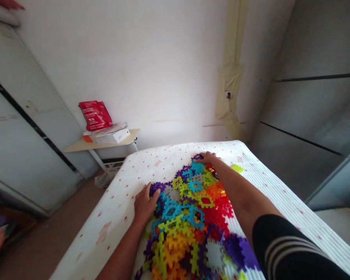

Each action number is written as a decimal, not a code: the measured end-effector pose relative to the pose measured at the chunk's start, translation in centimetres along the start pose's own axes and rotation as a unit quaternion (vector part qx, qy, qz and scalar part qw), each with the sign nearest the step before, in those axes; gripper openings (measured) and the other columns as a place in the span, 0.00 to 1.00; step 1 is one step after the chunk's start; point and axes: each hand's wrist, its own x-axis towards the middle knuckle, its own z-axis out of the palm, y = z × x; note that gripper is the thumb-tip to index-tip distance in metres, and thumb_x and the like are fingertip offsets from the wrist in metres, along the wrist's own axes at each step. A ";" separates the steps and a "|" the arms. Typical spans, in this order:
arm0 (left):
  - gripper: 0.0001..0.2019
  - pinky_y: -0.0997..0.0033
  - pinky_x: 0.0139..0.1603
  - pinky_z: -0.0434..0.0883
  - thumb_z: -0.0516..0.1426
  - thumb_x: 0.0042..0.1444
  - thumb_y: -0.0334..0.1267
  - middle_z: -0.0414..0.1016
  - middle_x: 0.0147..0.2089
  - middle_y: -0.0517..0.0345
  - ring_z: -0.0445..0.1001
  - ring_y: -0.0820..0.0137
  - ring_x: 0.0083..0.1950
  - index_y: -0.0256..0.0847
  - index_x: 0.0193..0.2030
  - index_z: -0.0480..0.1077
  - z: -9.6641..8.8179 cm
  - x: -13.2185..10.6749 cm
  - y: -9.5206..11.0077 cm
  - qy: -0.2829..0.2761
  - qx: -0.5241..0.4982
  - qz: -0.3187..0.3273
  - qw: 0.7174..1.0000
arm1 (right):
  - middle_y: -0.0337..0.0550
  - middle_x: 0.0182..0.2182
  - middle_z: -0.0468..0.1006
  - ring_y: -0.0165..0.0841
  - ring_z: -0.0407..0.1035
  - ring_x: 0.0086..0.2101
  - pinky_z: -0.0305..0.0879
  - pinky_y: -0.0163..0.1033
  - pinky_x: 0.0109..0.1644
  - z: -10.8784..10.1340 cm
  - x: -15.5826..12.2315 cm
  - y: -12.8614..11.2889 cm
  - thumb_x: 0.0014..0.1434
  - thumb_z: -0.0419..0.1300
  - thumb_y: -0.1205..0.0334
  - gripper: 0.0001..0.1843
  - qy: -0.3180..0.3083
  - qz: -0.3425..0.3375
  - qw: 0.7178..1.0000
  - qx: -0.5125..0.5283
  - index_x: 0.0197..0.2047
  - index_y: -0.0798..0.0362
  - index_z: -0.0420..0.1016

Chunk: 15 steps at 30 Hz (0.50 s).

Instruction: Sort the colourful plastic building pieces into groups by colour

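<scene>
A heap of toothed plastic building tiles point(177, 210) in purple, blue, yellow-green, orange, red and grey spreads along the middle of a white mattress point(119, 217). My left hand point(146, 204) rests at the heap's left edge with thumb and fingers apart, touching a purple tile point(156, 188). At the far end my right hand point(209, 157) reaches out with its fingers extended, beside a small purple tile point(197, 156) and a blue tile point(196, 167). Part of the right hand's fingers is turned away from view. One yellow-green tile point(237, 168) lies apart, right of my right forearm.
A small table point(76, 146) at the left holds a red packet point(95, 116) and a white box point(113, 136). Cabinets stand on the left point(26, 128) and right point(306, 116). A taped socket point(228, 94) is on the wall. Cloth point(0, 233) lies at lower left.
</scene>
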 end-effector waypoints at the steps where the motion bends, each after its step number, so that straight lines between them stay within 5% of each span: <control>1: 0.29 0.56 0.64 0.53 0.48 0.55 0.53 0.65 0.60 0.43 0.59 0.57 0.64 0.35 0.58 0.62 0.4 0.4 0.7 -0.003 -0.017 0.000 1.000 | 0.59 0.58 0.59 0.64 0.49 0.57 0.48 0.72 0.50 0.5 -0.1 -0.5 0.46 0.57 0.31 0.44 -0.010 -0.016 1.000 -0.006 0.60 0.46 0.62; 8: 0.30 0.59 0.61 0.57 0.54 0.51 0.53 0.66 0.60 0.44 0.63 0.58 0.61 0.38 0.58 0.62 1.7 2.3 3.5 -0.043 -0.169 -0.034 0.984 | 0.52 0.53 0.67 0.49 0.58 0.55 0.54 0.50 0.57 2.3 -1.6 -4.0 0.54 0.59 0.45 0.27 -0.072 -0.165 0.984 0.009 0.54 0.48 0.71; 15: 0.32 0.61 0.56 0.63 0.57 0.48 0.53 0.71 0.55 0.47 0.68 0.59 0.56 0.41 0.59 0.62 2.7 3.2 4.5 -0.038 -0.314 -0.078 0.946 | 0.43 0.44 0.76 0.39 0.69 0.43 0.64 0.38 0.47 2.8 -3.2 -8.0 0.52 0.58 0.63 0.19 -0.165 -0.233 0.951 0.119 0.49 0.52 0.74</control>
